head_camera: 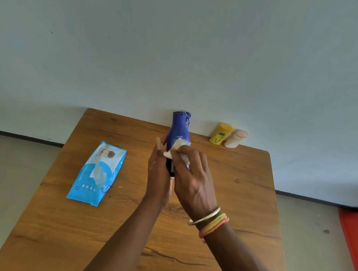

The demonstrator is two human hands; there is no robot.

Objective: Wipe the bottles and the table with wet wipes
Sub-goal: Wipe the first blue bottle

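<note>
While the left hand [158, 171] keeps its grip clamped on the lower end of a glossy, curved blue bottle [179, 131] above mid-desk, the right hand [193, 176] presses a crumpled white wet wipe [178, 146] against its side. A crinkly blue wipes pack [97, 173] lies at nine o'clock on the grained wooden desk [243, 188]; yellow bottle [220, 133] and pale bottle [235, 139] stand at two o'clock.

Looks like a plain room in a home: a brown wood-grain worktop [243, 198] pushed against a bare pale wall [177, 54], dark skirting strip [28, 138] along a beige floor [14, 170], a blue plastic pack of baby wipes [96, 173], small yellow [220, 134] and cream toiletry bottles [235, 139] at the back edge
</note>
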